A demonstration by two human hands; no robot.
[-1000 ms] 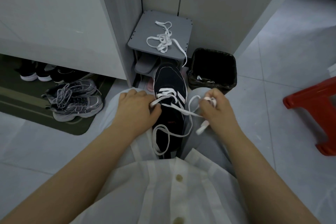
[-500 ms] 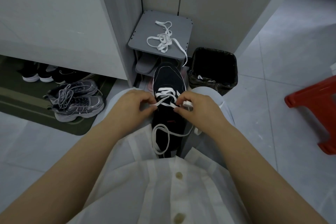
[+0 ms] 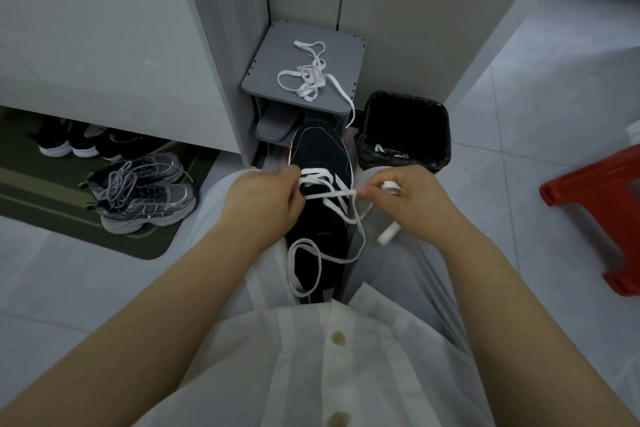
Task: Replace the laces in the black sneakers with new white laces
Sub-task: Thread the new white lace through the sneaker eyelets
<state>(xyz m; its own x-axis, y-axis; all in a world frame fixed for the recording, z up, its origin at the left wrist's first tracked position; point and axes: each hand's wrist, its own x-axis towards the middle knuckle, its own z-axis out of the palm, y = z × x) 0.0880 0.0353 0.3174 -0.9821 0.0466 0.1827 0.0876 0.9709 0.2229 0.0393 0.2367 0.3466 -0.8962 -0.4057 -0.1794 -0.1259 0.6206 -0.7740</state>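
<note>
I see black sneaker [image 3: 320, 149] laced at far rows only; near eyelets remain. Left hand [image 3: 266, 205] pinches white lace [image 3: 329, 196] at shoe; right hand [image 3: 412, 198] pinches it taut.

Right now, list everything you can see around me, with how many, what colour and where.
black sneaker: one, black with white stripes, between the knees
white lace: one, white, partly threaded in the black sneaker, taut between the hands
loose lace: one, white, tangled on the shelf top
shelf unit: one, grey, against the wall
bin: one, black, right of the shelf unit
grey sneakers: pair, grey, on the mat
mat: one, dark green, floor at left
stool: one, red, right edge
left hand: pinches the white lace
right hand: pinches the white lace
</note>
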